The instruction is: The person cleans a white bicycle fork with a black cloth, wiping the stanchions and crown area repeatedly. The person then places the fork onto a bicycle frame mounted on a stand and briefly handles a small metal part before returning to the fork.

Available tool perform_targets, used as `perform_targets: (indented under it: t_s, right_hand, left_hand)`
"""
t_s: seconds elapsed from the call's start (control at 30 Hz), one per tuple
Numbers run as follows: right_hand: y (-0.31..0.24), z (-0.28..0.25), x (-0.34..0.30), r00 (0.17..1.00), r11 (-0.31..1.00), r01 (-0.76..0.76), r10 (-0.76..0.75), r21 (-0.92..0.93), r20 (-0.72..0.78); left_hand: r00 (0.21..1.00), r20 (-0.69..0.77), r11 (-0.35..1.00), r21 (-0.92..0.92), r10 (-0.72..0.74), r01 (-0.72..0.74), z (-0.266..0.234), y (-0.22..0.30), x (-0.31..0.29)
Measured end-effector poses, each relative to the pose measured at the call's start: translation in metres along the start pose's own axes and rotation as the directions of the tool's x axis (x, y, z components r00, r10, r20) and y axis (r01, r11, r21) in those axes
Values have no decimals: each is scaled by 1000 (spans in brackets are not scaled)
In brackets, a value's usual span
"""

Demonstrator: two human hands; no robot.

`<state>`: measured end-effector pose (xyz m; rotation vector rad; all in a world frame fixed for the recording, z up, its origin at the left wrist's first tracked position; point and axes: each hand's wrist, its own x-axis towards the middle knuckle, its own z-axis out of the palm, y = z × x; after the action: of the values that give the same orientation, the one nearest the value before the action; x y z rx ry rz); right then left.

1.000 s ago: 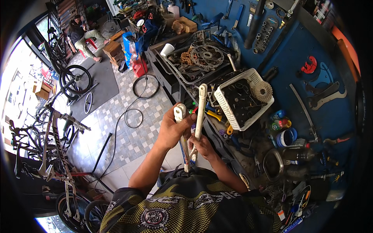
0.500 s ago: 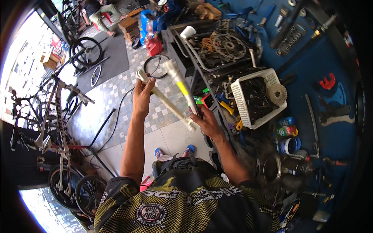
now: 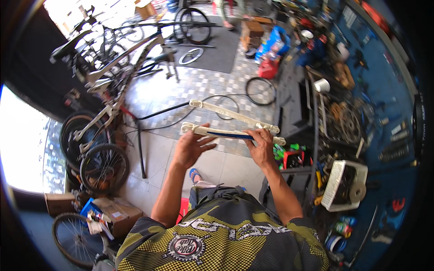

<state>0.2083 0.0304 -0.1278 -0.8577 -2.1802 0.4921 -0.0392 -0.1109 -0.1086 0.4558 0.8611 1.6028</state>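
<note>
A white bicycle frame stay (image 3: 212, 131) lies level across both hands, a dark blue stripe showing along its near arm. Its farther arm (image 3: 230, 114) runs alongside, with rounded eyelet ends; where the two arms join is hidden near the right fingers. My left hand (image 3: 187, 147) holds the near arm close to its left end, with the lower fingers stretched out apart from it. Close to the right end, my right hand (image 3: 261, 147) pinches the same arm between thumb and fingers.
Bicycle frames (image 3: 108, 74) and wheels (image 3: 105, 168) crowd the left side. A cardboard box (image 3: 120, 216) sits lower left. On the right are a white plastic basket (image 3: 333, 187), a white cup (image 3: 322, 86) and a tool wall. A red container (image 3: 268, 68) stands on the floor ahead.
The stay has turned from a slanted position to nearly level, and its striped side now shows. Both hands have come lower, and the view has swung left.
</note>
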Motion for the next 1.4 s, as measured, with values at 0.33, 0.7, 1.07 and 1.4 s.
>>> perform_targets:
  t_s: [0.33, 0.7, 1.07, 1.4]
  right_hand:
    - [-130, 180, 65, 956, 966, 41, -112, 256, 270]
    - [-246, 319, 106, 863, 874, 411, -464, 259, 198]
    - [-346, 364, 106, 629, 509, 503, -770, 698, 108]
    - [-425, 454, 101, 453, 162, -798, -474, 580, 755]
  left_hand:
    - [932, -298, 978, 42, 207, -203, -111, 95, -31]
    - [740, -641, 880, -211, 204, -425, -237, 160, -100]
    - [606, -655, 637, -239, 451, -733, -301, 196, -202]
    - [474, -644, 477, -186, 601, -859, -357, 202, -258]
